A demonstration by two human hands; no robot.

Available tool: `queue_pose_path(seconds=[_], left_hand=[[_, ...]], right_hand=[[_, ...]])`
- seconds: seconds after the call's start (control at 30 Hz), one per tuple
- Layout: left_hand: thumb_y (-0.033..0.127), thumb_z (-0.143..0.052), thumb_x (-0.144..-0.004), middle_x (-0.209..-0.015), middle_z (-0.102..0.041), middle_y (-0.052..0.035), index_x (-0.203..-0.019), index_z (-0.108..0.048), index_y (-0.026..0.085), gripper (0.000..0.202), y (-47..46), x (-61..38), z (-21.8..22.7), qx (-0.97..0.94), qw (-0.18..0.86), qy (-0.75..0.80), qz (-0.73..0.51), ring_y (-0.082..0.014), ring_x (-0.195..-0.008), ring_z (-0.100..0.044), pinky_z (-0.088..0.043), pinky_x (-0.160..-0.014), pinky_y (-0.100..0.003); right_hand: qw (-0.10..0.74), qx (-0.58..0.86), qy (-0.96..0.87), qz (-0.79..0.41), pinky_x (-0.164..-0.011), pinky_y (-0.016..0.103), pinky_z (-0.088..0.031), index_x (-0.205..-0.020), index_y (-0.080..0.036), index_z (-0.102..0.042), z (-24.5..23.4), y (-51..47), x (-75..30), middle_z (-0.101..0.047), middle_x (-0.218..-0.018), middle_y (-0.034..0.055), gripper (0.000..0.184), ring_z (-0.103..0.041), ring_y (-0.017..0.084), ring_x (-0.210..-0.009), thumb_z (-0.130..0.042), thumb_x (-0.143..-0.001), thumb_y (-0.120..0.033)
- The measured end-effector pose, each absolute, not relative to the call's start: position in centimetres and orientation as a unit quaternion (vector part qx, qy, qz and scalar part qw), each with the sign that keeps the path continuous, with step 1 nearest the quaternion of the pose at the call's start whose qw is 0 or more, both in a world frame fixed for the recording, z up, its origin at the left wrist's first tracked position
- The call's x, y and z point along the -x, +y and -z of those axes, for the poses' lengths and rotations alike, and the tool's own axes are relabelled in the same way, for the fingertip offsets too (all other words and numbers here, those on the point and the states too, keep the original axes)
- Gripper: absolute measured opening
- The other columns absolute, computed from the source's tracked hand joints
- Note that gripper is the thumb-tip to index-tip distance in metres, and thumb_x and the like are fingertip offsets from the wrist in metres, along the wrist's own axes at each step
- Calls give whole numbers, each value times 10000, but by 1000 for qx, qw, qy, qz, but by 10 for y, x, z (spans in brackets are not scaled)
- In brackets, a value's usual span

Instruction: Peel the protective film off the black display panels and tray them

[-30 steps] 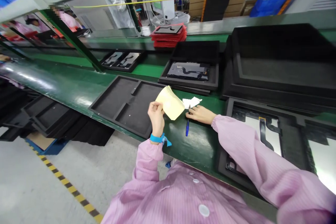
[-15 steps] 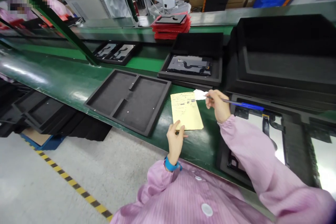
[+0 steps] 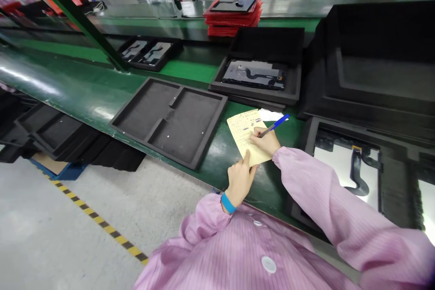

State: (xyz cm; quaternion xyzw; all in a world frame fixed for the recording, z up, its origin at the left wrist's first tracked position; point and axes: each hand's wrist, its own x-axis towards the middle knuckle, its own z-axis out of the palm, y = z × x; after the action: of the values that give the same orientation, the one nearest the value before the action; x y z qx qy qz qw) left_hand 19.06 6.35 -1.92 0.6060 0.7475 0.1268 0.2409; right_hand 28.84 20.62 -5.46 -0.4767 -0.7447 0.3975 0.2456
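A yellow sheet of notepaper [image 3: 243, 138] with handwritten lines lies tilted on the green bench. My left hand [image 3: 239, 181], with a blue wristband, holds its lower edge, the index finger stretched onto the paper and the other fingers curled. In my right hand [image 3: 267, 142] is a blue-capped pen [image 3: 279, 122], gripped between the fingers with its lower end at the paper; the tip itself is hidden by the fingers. A white slip of paper [image 3: 268, 115] lies behind the sheet, partly covered by the pen.
Left of the sheet lies a black foam tray [image 3: 183, 113] with two compartments. Behind stands another foam tray [image 3: 217, 87] holding a screen panel [image 3: 251, 74]. To my right, a black tray [image 3: 307, 138] carries panels with flex cables. Red sleeves [image 3: 231, 22] are stacked at the back.
My right hand has moved left and down onto the sheet, and the pen now points more upright. The sheet has turned slightly. My left index finger now reaches further onto it.
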Motion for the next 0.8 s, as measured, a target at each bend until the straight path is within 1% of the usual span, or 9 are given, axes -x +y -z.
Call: queue_pose_path(seconds=[0.3, 0.43, 0.5, 0.57, 0.6, 0.63, 0.67, 0.73, 0.8], left_hand=[[434, -435, -943, -993, -721, -104, -1439, -387, 161, 569, 64, -191, 20, -620, 223, 746, -95, -236, -842, -694, -468, -647, -276], [431, -444, -939, -978, -729, -102, -1435, -401, 164, 565, 66, -187, 17, -625, 211, 746, -89, -245, -834, -698, -470, -640, -286], [416, -467, -930, -959, -733, -112, -1422, -431, 179, 547, 72, -177, 14, -629, 202, 746, -85, -254, -828, -699, -472, -654, -295], [390, -494, -920, -932, -735, -122, -1405, -463, 203, 521, 81, -163, 10, -632, 193, 746, -81, -262, -835, -698, -473, -681, -306], [377, -506, -914, -914, -735, -122, -1399, -474, 215, 513, 86, -156, 8, -635, 189, 745, -80, -265, -846, -695, -474, -696, -309], [363, -516, -908, -895, -734, -117, -1394, -482, 227, 505, 92, -149, 6, -639, 187, 742, -78, -264, -859, -692, -473, -709, -309], [348, -524, -903, -873, -731, -109, -1387, -491, 239, 498, 97, -144, 4, -644, 186, 738, -76, -261, -866, -688, -473, -718, -307], [313, -531, -892, -833, -716, -89, -1378, -503, 255, 491, 106, -136, 1, -654, 187, 729, -73, -252, -859, -679, -474, -725, -301], [265, -526, -878, -836, -693, -80, -1375, -508, 268, 497, 112, -135, -1, -660, 184, 724, -73, -241, -845, -667, -478, -733, -300]], right_hand=[[200, 474, -802, -303, -606, 203, -470, -856, -92, -560, 58, 204, -287, -518, -746, -3, 305, -502, 74, -646, -553, -942, -384], [170, 505, -808, -251, -592, 197, -463, -856, -92, -553, 44, 208, -288, -506, -720, -9, 311, -492, 68, -620, -513, -966, -381], [155, 526, -810, -207, -626, 216, -468, -896, -98, -555, 29, 211, -293, -514, -746, -2, 297, -499, 78, -647, -498, -971, -379], [138, 542, -815, -153, -720, 262, -472, -966, -108, -568, 11, 213, -304, -549, -865, 34, 227, -524, 113, -771, -504, -962, -326], [129, 550, -816, -125, -777, 293, -463, -1014, -115, -574, 2, 213, -311, -559, -958, 59, 181, -527, 140, -861, -507, -950, -270], [120, 559, -814, -98, -830, 323, -446, -1059, -121, -577, -7, 213, -322, -553, -1050, 80, 170, -515, 168, -951, -497, -935, -206], [111, 573, -808, -74, -871, 352, -427, -1099, -125, -575, -15, 214, -334, -537, -1121, 94, 207, -494, 195, -1027, -473, -920, -150], [91, 613, -784, -37, -887, 392, -406, -1114, -104, -580, -27, 215, -365, -535, -1134, 124, 278, -478, 237, -1070, -420, -888, -86], [62, 650, -757, -26, -836, 401, -415, -1027, -72, -612, -33, 216, -399, -564, -1017, 150, 264, -510, 257, -986, -408, -861, -90]])
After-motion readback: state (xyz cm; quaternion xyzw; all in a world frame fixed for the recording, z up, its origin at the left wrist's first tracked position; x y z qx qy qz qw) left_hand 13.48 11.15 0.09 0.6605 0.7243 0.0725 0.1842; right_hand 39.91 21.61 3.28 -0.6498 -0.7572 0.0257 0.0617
